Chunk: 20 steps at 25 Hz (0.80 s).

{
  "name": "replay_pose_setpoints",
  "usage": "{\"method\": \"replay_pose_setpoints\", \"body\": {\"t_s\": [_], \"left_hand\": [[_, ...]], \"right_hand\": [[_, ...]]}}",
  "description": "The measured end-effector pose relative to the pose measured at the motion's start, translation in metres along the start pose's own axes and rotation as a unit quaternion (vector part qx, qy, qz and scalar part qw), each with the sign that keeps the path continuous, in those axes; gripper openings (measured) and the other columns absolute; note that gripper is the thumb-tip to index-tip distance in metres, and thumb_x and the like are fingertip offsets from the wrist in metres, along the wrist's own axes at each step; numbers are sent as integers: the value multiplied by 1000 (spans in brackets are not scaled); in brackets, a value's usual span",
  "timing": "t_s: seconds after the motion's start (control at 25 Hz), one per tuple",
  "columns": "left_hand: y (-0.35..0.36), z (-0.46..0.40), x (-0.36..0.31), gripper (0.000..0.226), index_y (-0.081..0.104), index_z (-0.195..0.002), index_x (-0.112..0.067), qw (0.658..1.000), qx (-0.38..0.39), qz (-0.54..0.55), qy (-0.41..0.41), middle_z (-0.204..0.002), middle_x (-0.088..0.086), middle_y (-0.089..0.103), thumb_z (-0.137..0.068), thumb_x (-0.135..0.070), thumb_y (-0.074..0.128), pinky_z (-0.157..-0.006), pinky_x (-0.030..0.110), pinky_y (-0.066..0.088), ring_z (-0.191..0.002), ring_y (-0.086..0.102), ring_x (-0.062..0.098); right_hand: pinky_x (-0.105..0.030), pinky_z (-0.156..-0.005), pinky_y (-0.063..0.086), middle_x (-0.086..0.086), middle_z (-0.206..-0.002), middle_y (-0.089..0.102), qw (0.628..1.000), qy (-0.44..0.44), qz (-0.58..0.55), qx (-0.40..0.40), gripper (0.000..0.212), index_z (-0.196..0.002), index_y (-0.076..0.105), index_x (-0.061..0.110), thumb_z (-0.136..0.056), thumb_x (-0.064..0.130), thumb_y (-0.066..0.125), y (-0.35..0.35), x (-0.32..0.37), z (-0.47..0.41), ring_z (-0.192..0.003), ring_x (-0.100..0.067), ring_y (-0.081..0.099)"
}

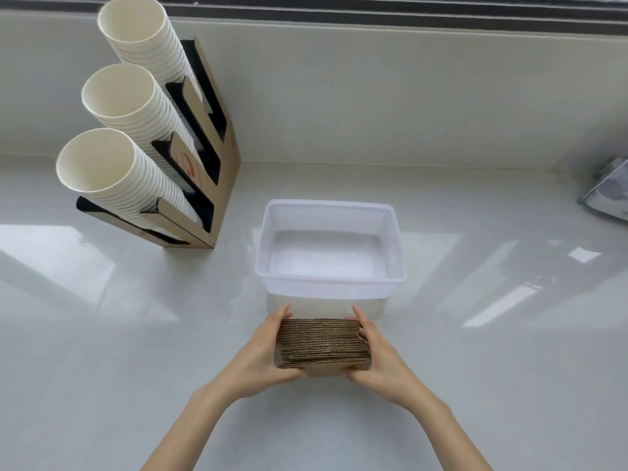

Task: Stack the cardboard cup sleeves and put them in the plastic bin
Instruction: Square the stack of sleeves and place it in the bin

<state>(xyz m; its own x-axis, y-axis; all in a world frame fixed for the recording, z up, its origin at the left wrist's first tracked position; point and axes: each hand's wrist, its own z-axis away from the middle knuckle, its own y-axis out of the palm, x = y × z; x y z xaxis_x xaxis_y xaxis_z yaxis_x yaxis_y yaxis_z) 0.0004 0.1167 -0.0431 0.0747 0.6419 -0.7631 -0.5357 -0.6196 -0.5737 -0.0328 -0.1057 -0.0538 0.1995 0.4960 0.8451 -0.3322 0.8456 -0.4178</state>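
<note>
A thick stack of brown corrugated cardboard cup sleeves is held between both hands, just in front of the plastic bin. My left hand presses on the stack's left end and my right hand on its right end, with the thumbs toward me at the near bottom edge. The translucent white plastic bin stands just beyond the stack on the white counter, with nothing inside it. Whether the stack rests on the counter or hangs slightly above it is unclear.
A cardboard cup holder with three slanted stacks of white paper cups stands at the back left. A shiny grey packet lies at the right edge. A low white wall runs behind the glossy counter.
</note>
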Motion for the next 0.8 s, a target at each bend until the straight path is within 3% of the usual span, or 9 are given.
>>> {"method": "replay_pose_setpoints", "body": {"t_s": [0.12,0.24,0.32,0.4,0.48,0.56,0.6,0.68,0.8], "left_hand": [[2,5,4,110,-3,-141,-24,997,-1,69,-39,-127,-27,27,-66,-22,77,-90,-8,20,-126,32,2],[6,7,9,109,6,-141,-24,998,-8,50,-39,-126,-18,30,-57,-38,74,-101,11,23,-129,30,9],[8,6,11,109,12,-140,-27,999,-11,30,-37,-127,-15,32,-48,-51,64,-104,19,24,-131,27,11],[13,2,9,108,16,-139,-25,999,-25,22,-36,-130,-12,35,-45,-54,60,-106,22,26,-129,28,14],[18,-3,5,107,20,-138,-21,998,-45,21,-30,-132,-8,40,-43,-52,59,-105,25,30,-127,31,16],[19,-6,5,101,27,-134,-20,998,-59,20,-20,-125,-12,42,-43,-50,57,-102,25,32,-123,35,17],[18,-7,5,95,31,-131,-22,998,-65,19,-16,-120,-14,42,-43,-49,57,-100,26,33,-121,37,18],[18,-6,5,88,35,-127,-25,997,-73,18,-4,-117,-18,41,-45,-48,56,-98,26,34,-118,38,17],[22,-7,5,84,39,-125,-24,996,-92,0,6,-113,-18,39,-45,-49,54,-95,24,32,-112,39,13]], "right_hand": [[10,-89,26,21,-129,37,998,13,-64,21,102,-136,-7,36,-73,9,69,1,-1,3,-122,9,36],[9,-89,28,25,-133,27,993,28,-113,11,103,-133,-6,37,-64,24,70,1,-4,8,-120,18,31],[7,-93,27,21,-139,23,992,29,-122,8,111,-138,-10,33,-60,32,68,4,-2,8,-125,11,32],[-8,-106,27,13,-145,16,993,21,-114,8,118,-138,-22,29,-61,31,68,11,1,1,-133,-3,30],[-26,-114,28,15,-140,5,995,15,-99,-6,122,-130,-32,31,-60,32,68,17,6,-5,-134,-7,24],[-33,-115,31,15,-139,7,996,14,-89,-9,126,-133,-32,31,-56,36,68,15,5,-6,-133,-8,27],[-29,-113,34,12,-143,12,996,18,-90,-2,125,-136,-28,31,-58,33,69,12,3,-5,-132,-8,32],[-9,-103,36,4,-145,26,995,28,-97,5,112,-137,-15,36,-69,15,71,6,-2,-2,-125,-1,41],[9,-92,27,3,-140,32,998,23,-52,-27,98,-134,-5,38,-76,4,65,10,-6,0,-125,-6,41]]}}
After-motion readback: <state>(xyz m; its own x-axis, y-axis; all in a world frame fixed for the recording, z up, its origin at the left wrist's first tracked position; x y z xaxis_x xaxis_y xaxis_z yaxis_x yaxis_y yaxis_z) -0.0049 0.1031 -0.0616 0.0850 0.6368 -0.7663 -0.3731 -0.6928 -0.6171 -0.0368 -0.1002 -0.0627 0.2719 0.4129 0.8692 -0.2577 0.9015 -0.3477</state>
